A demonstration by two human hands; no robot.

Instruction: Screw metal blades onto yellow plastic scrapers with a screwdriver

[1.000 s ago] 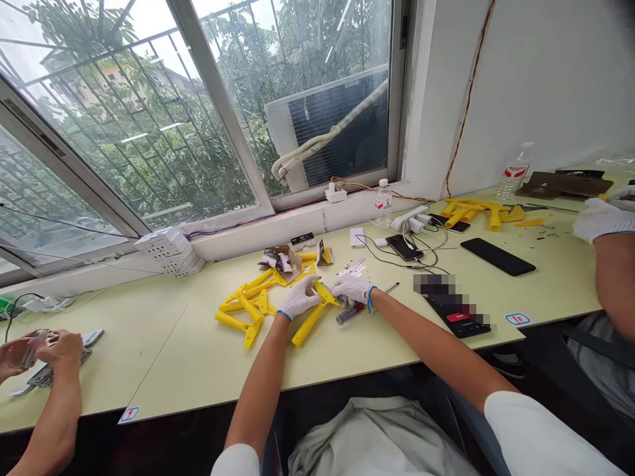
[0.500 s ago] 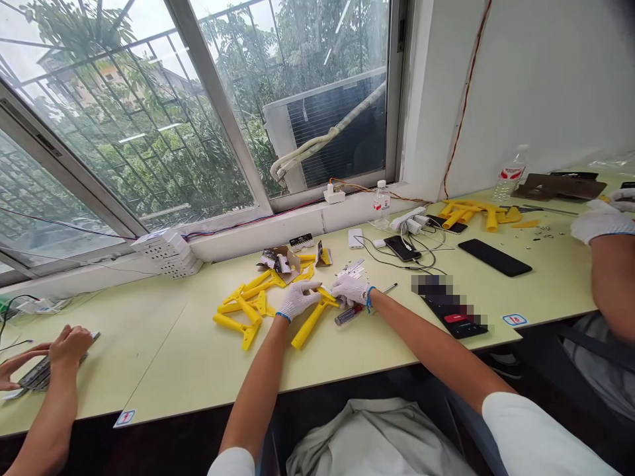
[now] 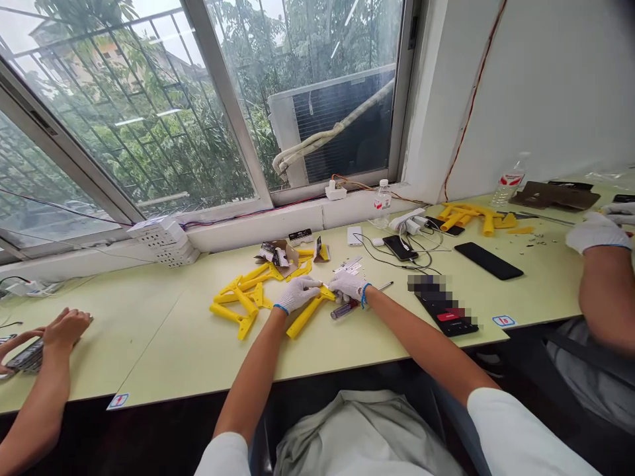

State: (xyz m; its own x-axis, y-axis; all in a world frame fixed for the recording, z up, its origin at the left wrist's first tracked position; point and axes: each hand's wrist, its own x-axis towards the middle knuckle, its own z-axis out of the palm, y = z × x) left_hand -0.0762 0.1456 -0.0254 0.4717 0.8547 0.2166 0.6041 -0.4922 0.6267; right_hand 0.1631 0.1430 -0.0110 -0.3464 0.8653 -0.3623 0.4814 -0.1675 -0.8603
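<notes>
My left hand (image 3: 299,294), in a white knit glove with a blue cuff, grips the head of a yellow plastic scraper handle (image 3: 304,317). The handle's shaft slants down toward the table's near edge. My right hand (image 3: 348,287), gloved the same way, has its fingers closed at the other side of that head; anything small between the fingertips is hidden. Just below the right hand lies a screwdriver (image 3: 342,310) with a clear, dark-banded grip, its shaft passing beneath the wrist. Flat pale blades (image 3: 351,265) and tiny metal parts lie beyond this hand.
More yellow scraper handles (image 3: 243,301) are piled left of my hands, near an opened cardboard box (image 3: 278,256). To the right are phones (image 3: 489,260), cables and a bottle (image 3: 381,198). A co-worker's gloved hand (image 3: 599,233) is at far right; another person's bare hands (image 3: 64,327) hold something at left.
The view has shifted slightly. My hands stay together at the scraper head, with the handle in much the same pose. The person at left has drawn their hands a little further left.
</notes>
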